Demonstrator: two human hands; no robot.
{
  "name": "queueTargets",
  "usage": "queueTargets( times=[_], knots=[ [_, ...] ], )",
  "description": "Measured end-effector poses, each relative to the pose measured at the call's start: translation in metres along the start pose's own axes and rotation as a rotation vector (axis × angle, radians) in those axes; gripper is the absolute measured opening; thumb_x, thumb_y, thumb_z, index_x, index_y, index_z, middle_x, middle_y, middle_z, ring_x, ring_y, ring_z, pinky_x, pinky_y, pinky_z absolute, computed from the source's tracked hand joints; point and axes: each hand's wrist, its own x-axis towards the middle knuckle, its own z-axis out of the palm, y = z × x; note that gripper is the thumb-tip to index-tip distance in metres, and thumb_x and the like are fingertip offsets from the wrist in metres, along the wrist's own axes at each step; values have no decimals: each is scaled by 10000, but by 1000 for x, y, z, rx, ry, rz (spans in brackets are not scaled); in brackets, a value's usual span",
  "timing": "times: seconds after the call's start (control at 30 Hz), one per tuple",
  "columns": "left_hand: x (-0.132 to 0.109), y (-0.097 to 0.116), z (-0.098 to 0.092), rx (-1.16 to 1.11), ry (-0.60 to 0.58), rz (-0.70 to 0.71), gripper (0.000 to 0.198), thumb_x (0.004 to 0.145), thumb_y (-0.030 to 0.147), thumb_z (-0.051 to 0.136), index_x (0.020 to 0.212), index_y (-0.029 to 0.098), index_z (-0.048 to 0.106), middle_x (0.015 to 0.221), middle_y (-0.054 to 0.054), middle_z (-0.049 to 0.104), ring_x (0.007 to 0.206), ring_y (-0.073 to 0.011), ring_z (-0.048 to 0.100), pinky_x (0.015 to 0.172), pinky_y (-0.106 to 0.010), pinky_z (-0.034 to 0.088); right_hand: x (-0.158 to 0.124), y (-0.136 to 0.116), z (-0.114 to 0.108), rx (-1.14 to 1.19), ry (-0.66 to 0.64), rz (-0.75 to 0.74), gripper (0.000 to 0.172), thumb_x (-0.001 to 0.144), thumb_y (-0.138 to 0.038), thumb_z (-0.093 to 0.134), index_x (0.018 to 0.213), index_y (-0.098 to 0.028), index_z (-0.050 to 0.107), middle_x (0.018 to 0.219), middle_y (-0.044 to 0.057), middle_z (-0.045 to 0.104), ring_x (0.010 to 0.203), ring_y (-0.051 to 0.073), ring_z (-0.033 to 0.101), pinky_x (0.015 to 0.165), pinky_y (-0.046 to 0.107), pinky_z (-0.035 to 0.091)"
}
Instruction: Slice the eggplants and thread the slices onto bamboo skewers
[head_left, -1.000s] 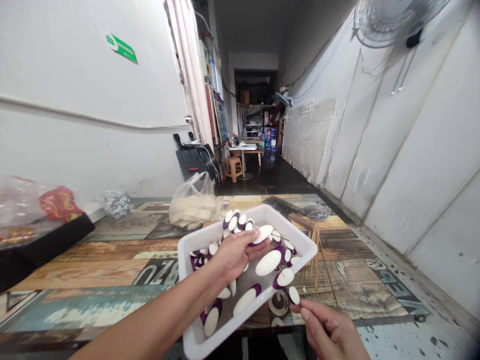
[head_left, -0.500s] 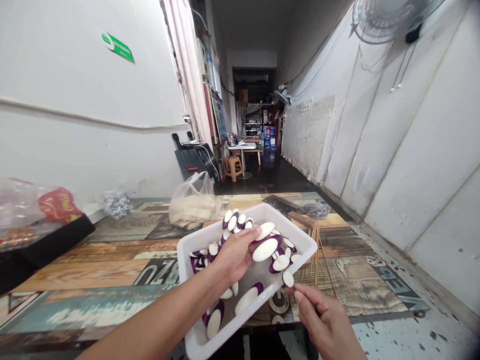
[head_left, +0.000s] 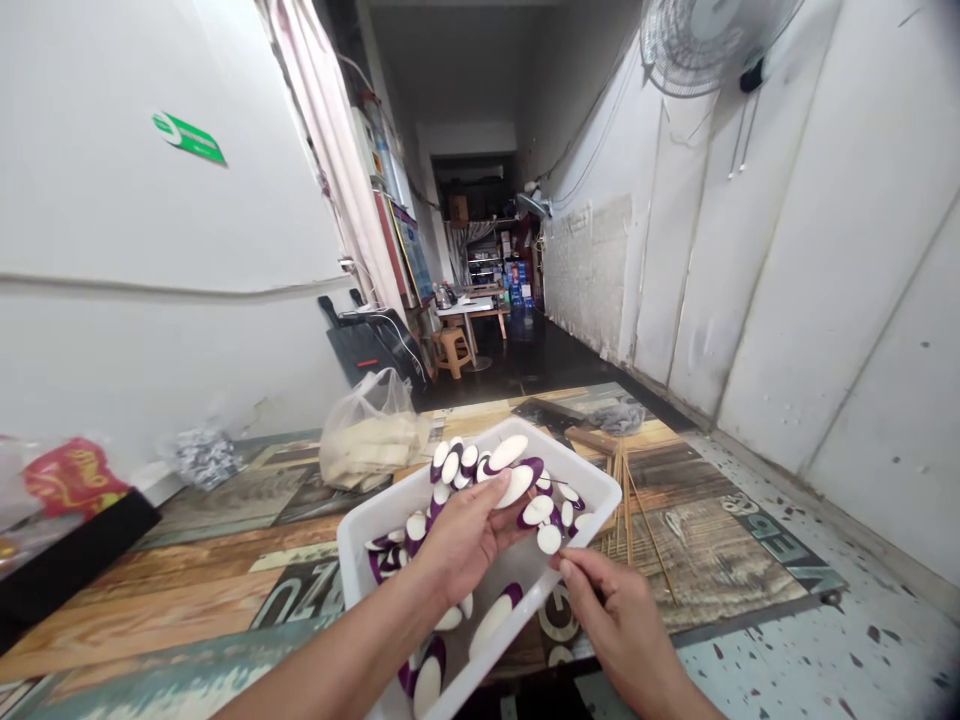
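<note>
A white plastic tub (head_left: 570,575) holds many eggplant pieces with purple skin and white cut faces. My left hand (head_left: 466,530) reaches over the tub, its fingers closed on an oval eggplant slice (head_left: 516,487). Another white oval slice (head_left: 508,452) shows just beyond its fingertips. At the near right rim, my right hand (head_left: 611,605) pinches a small round eggplant piece (head_left: 549,540) between thumb and forefinger, its white face turned up. The left fingers' undersides are hidden, and I cannot make out whether a stick runs through the held slices.
Thin bamboo skewers (head_left: 624,500) lie on the wood-patterned table right of the tub, near a cleaver (head_left: 555,412) and a crumpled grey bag (head_left: 616,418). Behind the tub stands a clear plastic bag of pale food (head_left: 375,440). A black box (head_left: 97,545) with packets sits left.
My right hand has moved left with the small round piece, from outside the rim to above the tub's edge. My left hand still grips its slice. The whole view has shifted slightly.
</note>
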Motion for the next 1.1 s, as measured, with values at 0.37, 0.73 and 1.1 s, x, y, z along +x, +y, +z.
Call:
queueTargets(
  times=[0.37, 0.73, 1.1],
  knots=[
    [-1, -1, 2, 21, 49, -64, 174, 753, 229, 618, 883, 114, 610, 833, -104, 669, 733, -200, 646, 696, -361, 535, 1, -4, 2, -71, -50, -47, 320, 874, -302, 405, 671, -159, 606, 589, -3, 555, 527, 118, 471, 510, 196, 374],
    [3, 14, 0, -130, 120, 56, 275, 782, 293, 588, 998, 123, 581, 994, -131, 642, 852, -217, 636, 726, -337, 536, -4, -2, -4, 187, -123, 99, 308, 867, -362, 433, 716, -148, 595, 516, -54, 326, 466, 83, 307, 420, 187, 257],
    [2, 10, 2, -49, 174, 52, 159, 745, 119, 608, 897, 75, 618, 817, -117, 666, 711, -179, 644, 634, -268, 535, -10, -1, -10, 36, -118, 34, 287, 869, -326, 414, 759, -159, 620, 596, -12, 485, 557, 123, 426, 522, 201, 357]
  ],
)
